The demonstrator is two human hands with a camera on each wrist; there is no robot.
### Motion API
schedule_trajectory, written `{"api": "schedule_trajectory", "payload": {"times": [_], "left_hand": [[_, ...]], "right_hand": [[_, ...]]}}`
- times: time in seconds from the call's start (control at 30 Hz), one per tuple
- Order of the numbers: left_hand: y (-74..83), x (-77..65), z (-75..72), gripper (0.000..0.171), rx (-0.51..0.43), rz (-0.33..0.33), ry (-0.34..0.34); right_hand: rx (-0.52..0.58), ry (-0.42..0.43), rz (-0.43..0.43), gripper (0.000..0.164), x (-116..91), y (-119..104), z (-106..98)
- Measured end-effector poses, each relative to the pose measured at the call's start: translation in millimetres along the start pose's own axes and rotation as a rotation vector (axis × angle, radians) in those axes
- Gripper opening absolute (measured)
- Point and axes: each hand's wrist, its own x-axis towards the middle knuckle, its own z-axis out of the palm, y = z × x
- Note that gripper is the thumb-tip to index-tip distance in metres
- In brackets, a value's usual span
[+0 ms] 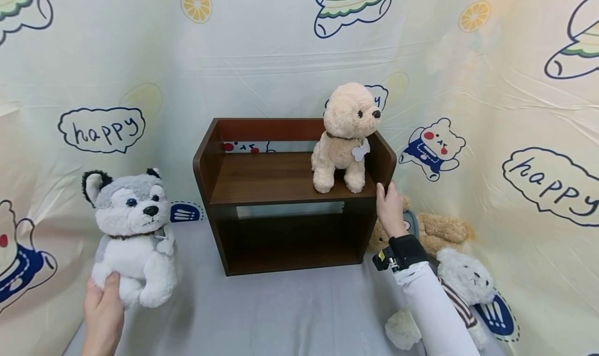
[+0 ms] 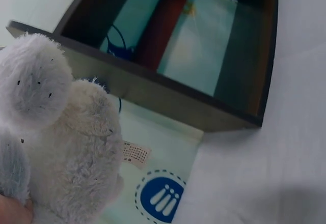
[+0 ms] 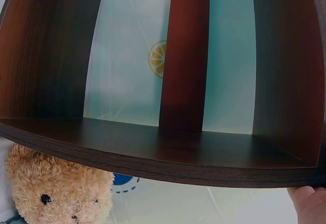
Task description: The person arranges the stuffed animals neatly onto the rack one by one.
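Note:
My left hand [image 1: 104,306] holds a grey and white plush husky [image 1: 135,236] by its lower body, thumb at the front, left of the shelf. In the left wrist view the plush husky [image 2: 66,137] fills the left side, with only a bit of the hand showing. On the upper board of a dark brown two-tier shelf [image 1: 262,176] sits a cream plush dog [image 1: 346,132] with a bone-shaped tag, toward the right end. My right hand [image 1: 390,208] grips the front edge of the shelf's right side panel; in the right wrist view its fingers [image 3: 308,201] show at the lower right corner.
Right of the shelf lies a brown plush bear [image 1: 442,230], partly behind the right arm. A white plush bear [image 1: 463,278] in striped clothing lies nearer, under the sleeve. A grey cloth [image 1: 290,314] covers the table, and printed curtains [image 1: 262,49] hang behind.

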Motion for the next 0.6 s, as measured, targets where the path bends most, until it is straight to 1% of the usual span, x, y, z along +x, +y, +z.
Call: {"api": "schedule_trajectory", "payload": {"times": [0.13,0.2,0.37,0.47,0.6], "left_hand": [[6.3,-9.7,3.3,0.036,-0.089,0.023,-0.001],[9.2,-14.4,4.6,0.04,-0.121,0.027,-0.024],[17.4,-23.7,7.5,0.046,-0.189,0.075,-0.126],[22.7,-28.2,10.8,0.046,-0.233,0.123,-0.177],[27.8,-34.5,14.8,0.042,-0.28,0.166,-0.233]], "right_hand": [[0.003,-0.007,0.011,0.038,0,0,0],[0.005,-0.004,0.01,0.038,0,0,0],[0.004,0.019,-0.01,0.037,1,1,0],[0.003,0.027,-0.01,0.036,1,1,-1],[-0.001,0.031,-0.009,0.035,1,1,-1]]}}
